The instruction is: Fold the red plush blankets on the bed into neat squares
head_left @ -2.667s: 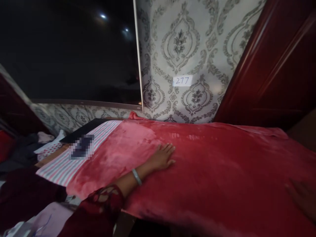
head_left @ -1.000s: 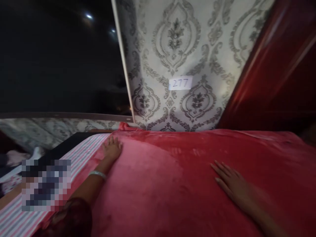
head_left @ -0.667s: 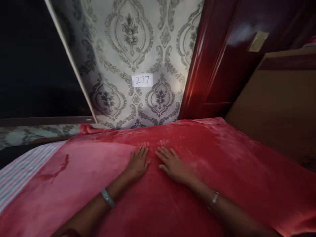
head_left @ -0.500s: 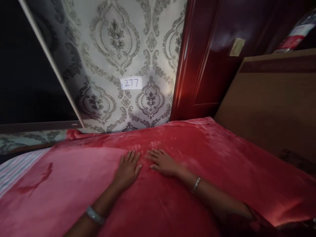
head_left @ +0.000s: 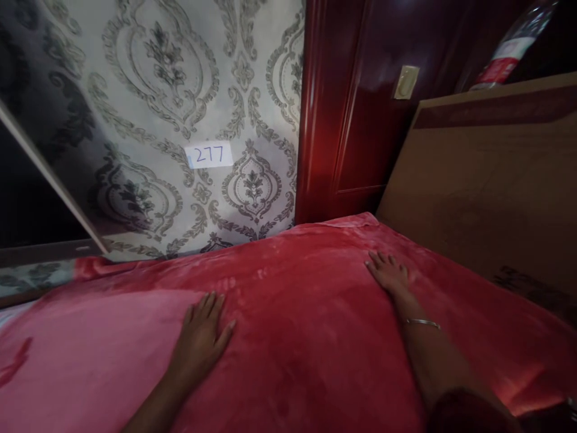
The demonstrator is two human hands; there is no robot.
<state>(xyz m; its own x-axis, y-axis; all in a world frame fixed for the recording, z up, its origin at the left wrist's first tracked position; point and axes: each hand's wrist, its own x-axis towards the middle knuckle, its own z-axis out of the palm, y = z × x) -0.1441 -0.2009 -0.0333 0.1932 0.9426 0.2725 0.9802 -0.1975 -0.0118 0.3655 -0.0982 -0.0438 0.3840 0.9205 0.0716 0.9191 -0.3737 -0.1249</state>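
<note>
The red blanket [head_left: 297, 337] is spread flat across the whole lower frame, and both palms are laid on it with fingers splayed, nothing pinched. The left hand [head_left: 201, 340] is pressed down at about 7 o'clock of centre, while the right hand [head_left: 388, 272] is planted well apart at 4 o'clock, a thin bangle [head_left: 422, 323] seen on its wrist. At 11 o'clock a "277" label [head_left: 210, 154] is stuck to the wallpaper [head_left: 180, 108], with a door [head_left: 360, 120] at 1 o'clock.

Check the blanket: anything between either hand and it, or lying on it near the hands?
Nothing visible. The left hand and the right hand both lie flat, palms down, directly on the red blanket. The stretch of blanket between them is bare, and so is the cloth up to the wallpapered wall.
</note>
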